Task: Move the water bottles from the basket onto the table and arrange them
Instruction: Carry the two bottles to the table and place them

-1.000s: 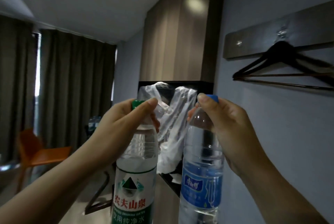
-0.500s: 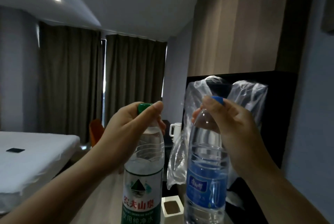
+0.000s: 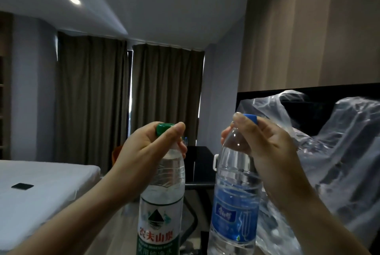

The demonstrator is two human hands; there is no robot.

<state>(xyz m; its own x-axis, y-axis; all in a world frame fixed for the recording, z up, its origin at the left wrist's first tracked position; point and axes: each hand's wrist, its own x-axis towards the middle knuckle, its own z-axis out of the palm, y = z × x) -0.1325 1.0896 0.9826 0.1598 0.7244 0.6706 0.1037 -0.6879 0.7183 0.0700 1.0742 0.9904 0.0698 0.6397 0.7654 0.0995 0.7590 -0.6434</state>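
Note:
Two clear water bottles are held up upright in front of me. My left hand grips the neck and green cap of the bottle with the green and white label. My right hand pinches the neck just under the blue cap of the blue-labelled bottle. The bottles hang side by side a short gap apart, their bases cut off by the frame's lower edge. No basket shows, and the table's top cannot be made out.
A crumpled clear plastic bag stands at the right before a dark panel. A bed with a small dark object lies at the left. A dark desk, a white mug handle and brown curtains are behind.
The view has swung left: the hanger on the wall left the frame, the bed and curtains came in. Both hands keep the same hold on the bottles.

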